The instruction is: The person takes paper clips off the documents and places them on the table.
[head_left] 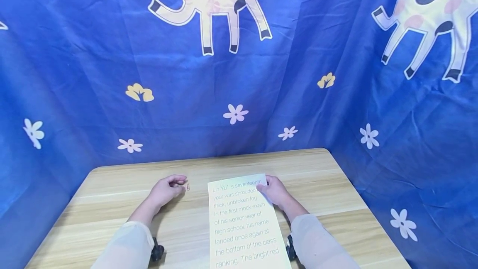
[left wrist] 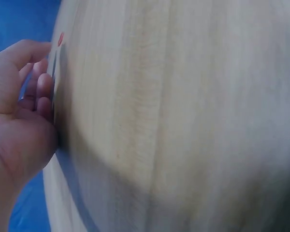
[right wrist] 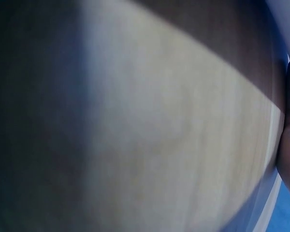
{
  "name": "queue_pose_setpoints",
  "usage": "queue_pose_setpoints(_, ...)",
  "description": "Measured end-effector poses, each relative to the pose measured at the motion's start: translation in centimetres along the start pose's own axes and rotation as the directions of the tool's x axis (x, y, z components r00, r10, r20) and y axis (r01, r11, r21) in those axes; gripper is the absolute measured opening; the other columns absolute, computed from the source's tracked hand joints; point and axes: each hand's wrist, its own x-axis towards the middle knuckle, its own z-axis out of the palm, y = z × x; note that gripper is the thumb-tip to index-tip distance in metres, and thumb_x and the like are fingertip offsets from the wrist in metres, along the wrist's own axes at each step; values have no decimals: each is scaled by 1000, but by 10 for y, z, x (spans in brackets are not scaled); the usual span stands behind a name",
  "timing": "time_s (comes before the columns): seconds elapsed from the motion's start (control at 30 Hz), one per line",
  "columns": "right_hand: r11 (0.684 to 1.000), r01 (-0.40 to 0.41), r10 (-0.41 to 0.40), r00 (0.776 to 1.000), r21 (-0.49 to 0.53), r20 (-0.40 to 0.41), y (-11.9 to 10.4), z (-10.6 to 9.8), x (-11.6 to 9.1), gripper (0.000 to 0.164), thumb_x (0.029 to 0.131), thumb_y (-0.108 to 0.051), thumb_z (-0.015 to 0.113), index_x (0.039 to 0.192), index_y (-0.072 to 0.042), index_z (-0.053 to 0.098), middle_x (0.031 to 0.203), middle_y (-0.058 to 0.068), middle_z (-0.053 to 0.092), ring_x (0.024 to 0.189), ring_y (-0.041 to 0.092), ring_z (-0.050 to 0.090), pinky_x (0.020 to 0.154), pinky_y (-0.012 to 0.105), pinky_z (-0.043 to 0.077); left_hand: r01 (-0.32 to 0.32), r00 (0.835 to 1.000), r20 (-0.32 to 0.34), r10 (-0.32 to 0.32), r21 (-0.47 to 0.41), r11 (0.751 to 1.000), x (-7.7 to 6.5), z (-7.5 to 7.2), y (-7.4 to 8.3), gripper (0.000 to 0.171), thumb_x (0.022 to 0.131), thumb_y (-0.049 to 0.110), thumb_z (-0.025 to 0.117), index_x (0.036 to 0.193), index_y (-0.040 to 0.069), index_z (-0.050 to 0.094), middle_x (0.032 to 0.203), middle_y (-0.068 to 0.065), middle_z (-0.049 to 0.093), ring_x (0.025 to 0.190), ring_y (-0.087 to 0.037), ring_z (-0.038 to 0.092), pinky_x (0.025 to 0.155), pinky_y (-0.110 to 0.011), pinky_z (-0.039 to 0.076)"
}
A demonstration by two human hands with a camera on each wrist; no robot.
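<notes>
The red paper clip (head_left: 188, 187) lies on the tabletop (head_left: 306, 170) just beside the left hand (head_left: 169, 189), on the side toward the printed sheet (head_left: 240, 223), its long axis running roughly near to far. That nearer hand's grip looks empty, fingers loosely bent, while the right hand (head_left: 275, 191) pinches the sheet's upper right corner, thumb on top.

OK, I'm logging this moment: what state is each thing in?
Left hand: fingers loosely bent, holding nothing
Printed sheet: unfolded, text side up
Right hand: pinching the sheet's upper right edge
Red paper clip: on wooden table, by left hand
Blue fabric backdrop: hanging, creased
</notes>
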Motion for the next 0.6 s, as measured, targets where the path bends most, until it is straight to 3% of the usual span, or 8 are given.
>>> queue_pose_setpoints(0.17, 1000, 8, -8, 1000, 3, 1, -1, 1, -1, 27, 105, -14, 69, 131, -7, 73, 107, 7, 81, 82, 16, 74, 79, 28, 61, 58, 997, -37, -62, -93, 994, -5, -3, -1, 41, 106, 11, 63, 146, 2, 63, 141, -19, 69, 113, -9, 61, 88, -10, 50)
queue_pose_setpoints(0.3, 1000, 6, -6, 1000, 6, 2, 0, 1, 0, 28, 105, -14, 69, 132, -8, 73, 107, 7, 81, 82, 15, 74, 79, 28, 61, 91, 991, -81, -108, -187, 978, -6, -4, 1, 41, 111, 18, 57, 149, 1, 59, 138, -16, 68, 109, -7, 61, 86, -15, 53)
queue_pose_setpoints(0.43, 1000, -1, 1, 1000, 17, -1, 1, 1, 0, 29, 105, -14, 69, 133, -7, 72, 107, 7, 81, 81, 16, 74, 79, 29, 61, 120, 968, -166, -190, -361, 925, -5, -5, 7, 42, 112, 19, 54, 151, 5, 55, 123, 3, 69, 102, -7, 60, 81, -19, 54)
queue_pose_setpoints(0.53, 1000, 4, -4, 1000, 17, -4, 1, 1, 0, 29, 105, -14, 69, 133, -6, 72, 107, 8, 81, 81, 16, 74, 78, 29, 62, 97, 947, -224, -228, -477, 873, -4, -4, 16, 38, 112, 19, 53, 148, 8, 55, 110, 19, 64, 107, -9, 58, 84, -20, 53)
queue_pose_setpoints(0.6, 1000, 6, -6, 1000, 17, -4, 0, 1, 0, 29, 105, -14, 69, 132, -5, 72, 107, 8, 81, 81, 16, 73, 78, 29, 61, 72, 941, -249, -230, -518, 852, -5, -1, 25, 30, 112, 18, 53, 141, 12, 59, 105, 24, 61, 112, -10, 57, 90, -19, 53)
